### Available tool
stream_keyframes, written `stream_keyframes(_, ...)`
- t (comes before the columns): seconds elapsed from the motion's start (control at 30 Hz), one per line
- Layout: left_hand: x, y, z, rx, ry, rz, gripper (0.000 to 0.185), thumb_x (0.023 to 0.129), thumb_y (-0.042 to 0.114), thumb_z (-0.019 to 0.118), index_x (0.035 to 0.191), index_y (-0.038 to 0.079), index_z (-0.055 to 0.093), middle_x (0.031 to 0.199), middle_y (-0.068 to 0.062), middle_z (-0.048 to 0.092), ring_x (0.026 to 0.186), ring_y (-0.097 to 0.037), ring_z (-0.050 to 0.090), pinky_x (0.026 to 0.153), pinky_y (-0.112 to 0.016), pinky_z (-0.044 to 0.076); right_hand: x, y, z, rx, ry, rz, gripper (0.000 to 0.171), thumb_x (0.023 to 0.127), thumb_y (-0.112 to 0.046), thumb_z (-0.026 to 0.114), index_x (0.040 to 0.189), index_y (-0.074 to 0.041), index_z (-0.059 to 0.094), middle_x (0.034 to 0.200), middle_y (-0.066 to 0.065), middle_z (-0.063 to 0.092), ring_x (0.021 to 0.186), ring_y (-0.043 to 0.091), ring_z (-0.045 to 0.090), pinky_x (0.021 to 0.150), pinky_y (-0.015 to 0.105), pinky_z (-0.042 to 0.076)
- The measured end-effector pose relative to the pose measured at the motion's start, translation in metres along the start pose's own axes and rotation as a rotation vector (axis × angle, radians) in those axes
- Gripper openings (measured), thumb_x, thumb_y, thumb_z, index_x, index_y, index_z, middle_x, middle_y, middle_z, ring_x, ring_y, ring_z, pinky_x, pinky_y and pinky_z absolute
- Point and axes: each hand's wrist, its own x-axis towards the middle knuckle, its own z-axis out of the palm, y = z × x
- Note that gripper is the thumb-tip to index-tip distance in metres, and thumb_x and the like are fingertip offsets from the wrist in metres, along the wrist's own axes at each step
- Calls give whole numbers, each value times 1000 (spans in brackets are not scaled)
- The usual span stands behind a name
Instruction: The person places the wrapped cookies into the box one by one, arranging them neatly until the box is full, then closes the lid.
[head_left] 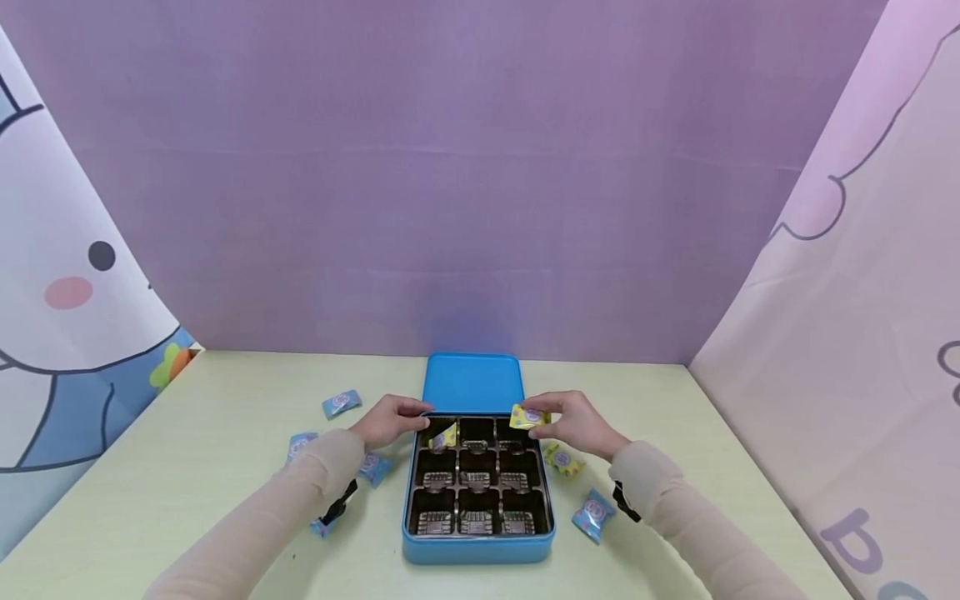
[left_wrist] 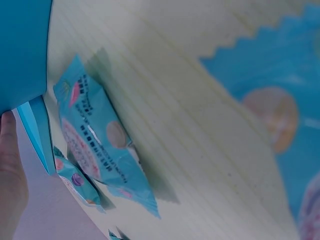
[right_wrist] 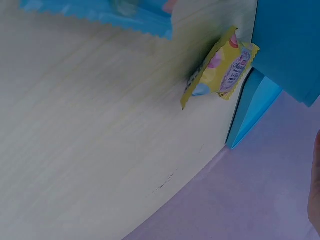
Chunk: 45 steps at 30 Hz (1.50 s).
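A blue rectangular box (head_left: 477, 550) stands on the table, its lid (head_left: 472, 382) folded back behind it. Inside is a dark tray of square compartments. One small yellow candy packet (head_left: 444, 437) lies in the back left compartment. At the back left corner my left hand (head_left: 390, 421) holds the rim between thumb and fingers; one finger shows against the blue wall in the left wrist view. Over the back right compartment, my right hand (head_left: 576, 423) pinches a second yellow candy packet (head_left: 527, 417) between thumb and fingers. The right wrist view catches only that hand's edge.
Right of the box lie a yellow packet (head_left: 562, 460) and a blue packet (head_left: 594, 516). Several blue packets are scattered at left, among them one farther back (head_left: 342, 404) and one near the box (head_left: 375, 468). A purple backdrop (head_left: 480, 183) rises behind the table.
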Motion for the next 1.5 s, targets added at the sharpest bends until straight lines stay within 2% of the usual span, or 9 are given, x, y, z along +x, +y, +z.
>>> stream_keyframes(0.37, -2, 3, 2, 0, -2, 6, 40, 92, 17, 56, 127, -3, 52, 126, -21, 54, 114, -33, 54, 95, -45, 46, 3, -6, 9, -5, -24, -4, 46, 76, -13, 74, 120, -17, 62, 120, 0, 61, 115, 22, 55, 94, 40, 48)
stream_keyframes(0.77, 0, 2, 2, -1, -6, 14, 40, 92, 16, 56, 127, -2, 52, 127, -21, 53, 116, -34, 52, 95, -44, 46, 6, -10, 15, 2, -48, -19, 45, 77, -11, 73, 119, -19, 62, 120, -1, 61, 115, 21, 55, 97, 43, 45)
stream_keyframes(1.0, 0, 1, 2, 7, 0, 10, 40, 92, 17, 57, 126, -2, 53, 125, -21, 55, 114, -33, 54, 95, -43, 47, 9, -10, 18, 15, -68, -37, 45, 78, -13, 73, 122, -17, 61, 122, 1, 60, 116, 23, 54, 97, 44, 45)
stream_keyframes(1.27, 0, 3, 1, 10, 1, 14, 39, 92, 17, 56, 126, -3, 53, 124, -21, 55, 113, -33, 55, 94, -44, 47, 15, -12, 24, -19, -88, -51, 48, 78, -18, 73, 124, -12, 59, 122, 0, 61, 111, 18, 57, 92, 35, 50)
stream_keyframes(1.5, 1, 0, 1, -6, -8, 22, 40, 92, 16, 56, 126, -4, 53, 126, -22, 54, 113, -34, 54, 94, -43, 47, 17, -13, 28, -20, -100, -46, 48, 79, -13, 72, 124, -12, 59, 121, 1, 61, 111, 17, 57, 90, 35, 51)
